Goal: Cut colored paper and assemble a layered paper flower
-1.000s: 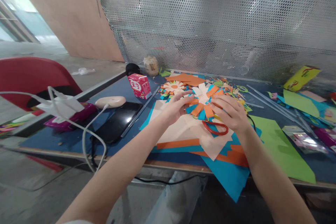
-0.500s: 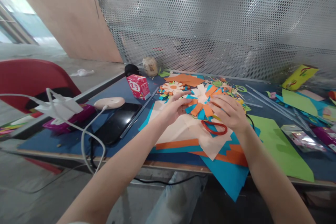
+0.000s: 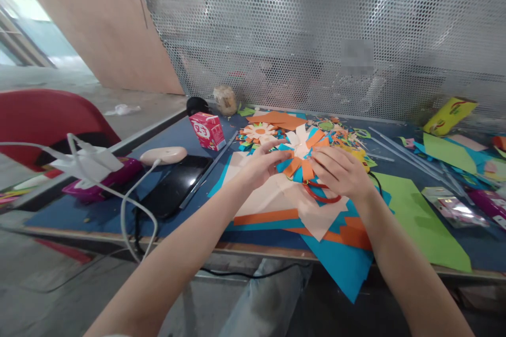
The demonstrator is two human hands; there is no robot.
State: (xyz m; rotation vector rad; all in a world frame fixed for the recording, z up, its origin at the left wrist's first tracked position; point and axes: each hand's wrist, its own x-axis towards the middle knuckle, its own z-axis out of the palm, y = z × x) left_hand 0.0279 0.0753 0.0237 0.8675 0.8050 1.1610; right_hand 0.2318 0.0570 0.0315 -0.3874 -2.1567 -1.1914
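Note:
A paper flower [image 3: 302, 154] of orange, blue and cream strips sits tilted up between my hands above a pile of coloured sheets [image 3: 276, 205]. My left hand [image 3: 263, 164] pinches its left edge, fingers curled round the petals. My right hand [image 3: 340, 172] grips its right side, fingers bent over the strips. Red-handled scissors [image 3: 322, 195] lie just below my right hand on the cream paper. A smaller cream and orange flower [image 3: 259, 130] lies behind.
A red carton [image 3: 207, 130], a cream mouse-shaped gadget [image 3: 163, 155] with a white cable and a black tablet [image 3: 174, 181] are at the left. Green sheets [image 3: 419, 216], clear rods [image 3: 407, 158] and a yellow box [image 3: 448, 114] are at the right. A perforated metal screen [image 3: 316, 37] backs the table.
Both hands have closed in on the paper flower and lifted its near edge, so it now tilts up. The right hand drew slightly left.

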